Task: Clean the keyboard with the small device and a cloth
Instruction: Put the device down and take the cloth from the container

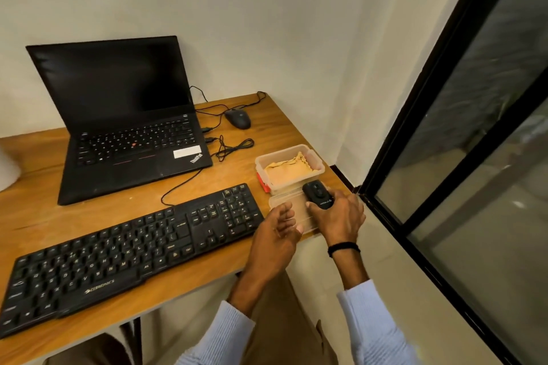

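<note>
black and small, the rounded plastic device point(318, 195) sits in your right hand point(341, 216) – your fingers and thumb are wrapped round its lower half, with its buttoned top face pointing up and away from you. you hold it over a flat clear plastic lid point(280, 201) that lies on the wooden table point(231, 175) at about three o'clock from the long black keyboard point(133, 252). whether the device touches the lid cannot be told.

your left hand point(278, 237) is just beside the right one, at its nine o'clock, palm turned toward it, fingers loose and nearly straight, grasping nothing. its fingertips reach over the lid's near left part, close to the keyboard's number pad.

the crumpled yellow cloth point(289, 170) lies inside a clear rectangular plastic box point(318, 157) with a red clip on its left side, at twelve o'clock from the device and just past the lid.

the keyboard lies slantwise along the table's front edge, its right end farther from you than its left. at its twelve o'clock an open black laptop point(127, 133) stands with a dark screen. a black mouse point(238, 118) rests at the laptop's three o'clock – with a bundled black cable point(234, 147) between it and the box. a black band point(344, 247) circles your right wrist.
</note>
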Available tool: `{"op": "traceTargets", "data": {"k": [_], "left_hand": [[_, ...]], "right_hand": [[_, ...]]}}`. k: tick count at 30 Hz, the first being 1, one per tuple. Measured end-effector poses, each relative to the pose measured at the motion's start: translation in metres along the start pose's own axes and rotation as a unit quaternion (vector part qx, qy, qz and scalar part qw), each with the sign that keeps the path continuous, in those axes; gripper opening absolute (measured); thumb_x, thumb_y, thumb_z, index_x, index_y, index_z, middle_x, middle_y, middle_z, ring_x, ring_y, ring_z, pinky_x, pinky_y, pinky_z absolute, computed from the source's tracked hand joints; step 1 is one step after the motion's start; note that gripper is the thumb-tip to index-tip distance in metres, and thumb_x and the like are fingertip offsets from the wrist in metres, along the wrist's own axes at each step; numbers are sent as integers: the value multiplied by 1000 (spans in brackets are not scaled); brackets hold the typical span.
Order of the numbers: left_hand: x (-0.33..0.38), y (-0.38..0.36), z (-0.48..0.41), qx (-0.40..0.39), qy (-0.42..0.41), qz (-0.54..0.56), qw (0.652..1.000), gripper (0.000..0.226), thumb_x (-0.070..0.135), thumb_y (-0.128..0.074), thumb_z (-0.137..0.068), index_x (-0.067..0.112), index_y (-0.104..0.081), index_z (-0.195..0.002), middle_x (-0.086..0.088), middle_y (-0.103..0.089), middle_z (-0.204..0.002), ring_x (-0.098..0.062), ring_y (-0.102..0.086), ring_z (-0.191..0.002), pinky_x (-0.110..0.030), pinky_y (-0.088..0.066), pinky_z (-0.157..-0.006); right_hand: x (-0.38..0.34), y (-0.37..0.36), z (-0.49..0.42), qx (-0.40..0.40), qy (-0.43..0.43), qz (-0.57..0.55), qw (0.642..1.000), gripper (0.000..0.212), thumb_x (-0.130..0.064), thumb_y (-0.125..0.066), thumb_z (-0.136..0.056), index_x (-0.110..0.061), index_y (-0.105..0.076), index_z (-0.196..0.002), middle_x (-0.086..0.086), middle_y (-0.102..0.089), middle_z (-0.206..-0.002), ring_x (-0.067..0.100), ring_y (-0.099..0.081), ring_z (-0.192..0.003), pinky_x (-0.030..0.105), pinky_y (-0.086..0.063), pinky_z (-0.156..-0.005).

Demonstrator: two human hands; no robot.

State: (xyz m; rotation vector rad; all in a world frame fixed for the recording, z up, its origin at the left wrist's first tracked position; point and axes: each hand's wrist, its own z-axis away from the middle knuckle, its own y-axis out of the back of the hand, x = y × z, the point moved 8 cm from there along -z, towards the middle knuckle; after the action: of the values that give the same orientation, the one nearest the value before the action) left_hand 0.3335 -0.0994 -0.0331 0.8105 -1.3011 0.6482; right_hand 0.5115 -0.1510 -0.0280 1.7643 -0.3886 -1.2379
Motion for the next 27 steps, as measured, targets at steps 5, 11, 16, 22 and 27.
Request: {"op": "traceTargets", "data": {"k": [5,11,16,22,27], "left_hand": [[2,5,-4,22,-12,2,1000,53,8,-70,-92,16,-51,-141,5,-62,-124,-7,-61,-114,-15,-50,-92],[30,26,-19,84,-73,-131,985,51,10,-63,-96,19,-48,-144,7,-57,-130,4,-57,-101,-8,-47,-84],[52,34,-67,115,-94,-357,922,75,29,-69,-92,11,-30,-154,-7,-41,-150,-23,-37,-135,-36,-35,-112],[39,36,-127,34,-44,-499,865,117,59,-79,-73,11,-14,-157,-9,-31,-158,-28,-33,-142,-42,-25,-117],[35,41,-132,47,-63,-487,870,110,52,-83,-72,11,-23,-154,-9,-36,-154,-26,-38,-139,-39,-28,-115]], "right_hand": [[0,10,4,-7,-8,8,1000,75,-65,-72,-67,-23,-54,-127,14,-51,-123,33,-42,-119,46,-36,-99],[-58,29,-21,11,85,-59,995,39,-39,-66,-87,-16,-65,-118,10,-63,-116,28,-53,-113,38,-46,-93],[-111,-14,-69,-126,122,61,983,31,-25,-68,-87,-4,-65,-109,16,-65,-116,33,-59,-109,34,-48,-87],[-129,-46,-88,-170,118,180,962,35,-18,-64,-89,-7,-60,-122,16,-59,-127,32,-57,-116,37,-48,-94],[-129,-55,-90,-168,94,184,964,36,-19,-67,-85,-10,-61,-119,15,-62,-123,33,-58,-112,41,-51,-94]]}}
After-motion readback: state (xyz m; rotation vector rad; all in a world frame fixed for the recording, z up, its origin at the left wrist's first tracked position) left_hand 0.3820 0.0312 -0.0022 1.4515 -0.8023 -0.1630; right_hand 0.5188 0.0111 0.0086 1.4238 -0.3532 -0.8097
